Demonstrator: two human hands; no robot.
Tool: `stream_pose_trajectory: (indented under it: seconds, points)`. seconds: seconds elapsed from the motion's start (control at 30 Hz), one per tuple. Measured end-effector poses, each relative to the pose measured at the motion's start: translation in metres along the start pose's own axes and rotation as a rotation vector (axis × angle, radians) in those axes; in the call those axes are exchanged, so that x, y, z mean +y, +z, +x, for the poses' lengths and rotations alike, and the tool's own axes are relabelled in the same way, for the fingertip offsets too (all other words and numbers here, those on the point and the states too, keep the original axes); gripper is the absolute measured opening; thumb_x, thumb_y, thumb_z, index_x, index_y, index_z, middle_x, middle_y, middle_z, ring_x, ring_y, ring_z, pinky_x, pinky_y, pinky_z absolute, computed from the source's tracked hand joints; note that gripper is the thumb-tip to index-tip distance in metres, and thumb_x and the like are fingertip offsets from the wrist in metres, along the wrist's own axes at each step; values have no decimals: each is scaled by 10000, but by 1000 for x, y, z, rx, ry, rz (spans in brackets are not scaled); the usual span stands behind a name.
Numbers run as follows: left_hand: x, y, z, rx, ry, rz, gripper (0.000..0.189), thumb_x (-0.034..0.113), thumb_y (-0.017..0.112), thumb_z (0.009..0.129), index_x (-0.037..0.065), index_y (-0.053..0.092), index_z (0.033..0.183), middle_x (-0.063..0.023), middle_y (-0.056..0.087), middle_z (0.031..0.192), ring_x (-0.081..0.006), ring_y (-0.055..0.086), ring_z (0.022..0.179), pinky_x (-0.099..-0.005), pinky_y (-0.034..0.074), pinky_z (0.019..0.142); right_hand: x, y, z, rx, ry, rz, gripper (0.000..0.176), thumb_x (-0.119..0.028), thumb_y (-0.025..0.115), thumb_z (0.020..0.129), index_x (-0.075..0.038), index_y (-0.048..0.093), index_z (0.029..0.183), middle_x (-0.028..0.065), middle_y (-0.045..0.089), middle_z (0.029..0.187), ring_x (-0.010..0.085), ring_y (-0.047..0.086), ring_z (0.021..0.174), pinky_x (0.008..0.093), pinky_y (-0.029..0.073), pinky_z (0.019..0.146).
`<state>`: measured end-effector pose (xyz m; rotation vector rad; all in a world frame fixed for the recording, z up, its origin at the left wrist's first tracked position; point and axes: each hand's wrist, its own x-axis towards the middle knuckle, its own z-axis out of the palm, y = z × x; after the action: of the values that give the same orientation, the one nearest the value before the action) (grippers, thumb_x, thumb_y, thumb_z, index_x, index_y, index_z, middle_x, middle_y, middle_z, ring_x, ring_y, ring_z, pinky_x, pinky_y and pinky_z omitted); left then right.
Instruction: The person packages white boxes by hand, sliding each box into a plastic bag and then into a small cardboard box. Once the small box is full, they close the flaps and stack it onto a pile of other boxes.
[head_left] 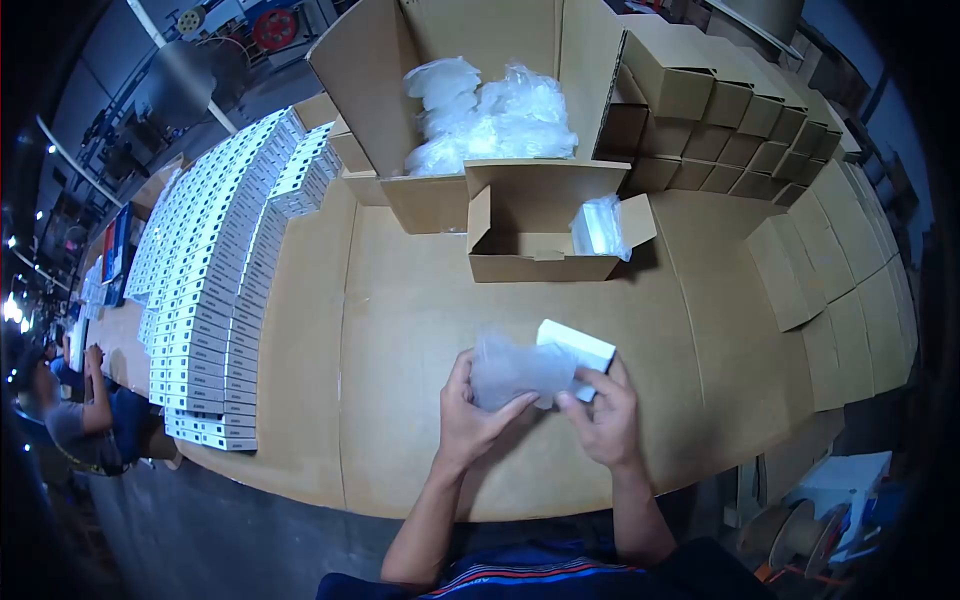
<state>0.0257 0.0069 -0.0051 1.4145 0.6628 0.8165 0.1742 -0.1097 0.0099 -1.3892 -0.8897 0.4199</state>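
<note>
White box [578, 345] half in bag [520, 370]

The blurred plastic bag [520, 370] covers half my white box [580, 345]; labels on the stacked boxes [215, 290] at nine o'clock are too small to read.

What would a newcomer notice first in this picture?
The long rows of white boxes fill the left side of the table. Near the front edge, the left hand holds a clear plastic bag against a small white box in the right hand. Behind them stands an open cardboard box.
</note>
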Motion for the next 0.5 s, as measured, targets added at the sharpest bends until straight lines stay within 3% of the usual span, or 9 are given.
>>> stream_pose_trajectory:
  seconds: [0.03,0.07,0.13,0.23,0.33,0.4,0.5]
  points:
    - [3,-1,-2,26,70,93,669,5,918,738,22,496,1258,-95,648,1152,-177,672,1064,-328,576,925,1,1,1,56,24,162,231,6,723,885,37,740,1114,150,636,1122,252,634,1061,345,508,932]
    - [0,-3,-4,39,95,113,667,6,920,736,28,495,1250,-89,640,1141,-177,671,1051,-329,579,916,12,-20,4,-5,-8,-57,267,8,658,940,55,714,1197,139,608,1223,220,607,1144,329,490,995]
    - [-6,-6,-10,58,139,152,663,7,923,731,38,492,1234,-77,626,1120,-175,669,1024,-331,586,897,5,-32,15,132,8,-88,379,-17,632,978,39,603,1351,166,574,1268,221,596,1161,329,485,1003]
    - [-8,-4,-11,107,240,157,649,40,935,733,31,512,1226,-110,690,1062,-184,706,977,-332,601,849,-21,-31,41,210,-199,260,508,-2,625,984,5,430,1454,192,554,1270,211,581,1159,346,480,1003]
    - [-7,-5,-11,93,292,191,627,54,934,740,25,530,1217,-126,729,1037,-191,732,960,-328,606,825,-40,-35,58,36,-314,266,589,25,639,969,-39,313,1456,191,551,1226,208,568,1170,362,474,1009]
    - [-8,-6,-12,84,300,219,616,55,935,739,27,536,1208,-120,732,1026,-189,736,951,-325,607,817,-44,-38,73,-86,-434,188,539,43,677,945,-42,364,1375,150,547,1193,186,582,1107,350,491,993]
    - [-10,-8,-12,90,301,243,609,56,936,735,29,545,1200,-113,740,1013,-184,739,941,-323,607,811,-52,-35,85,-260,-455,212,496,60,697,930,-48,405,1316,139,546,1193,187,595,1083,344,504,969]
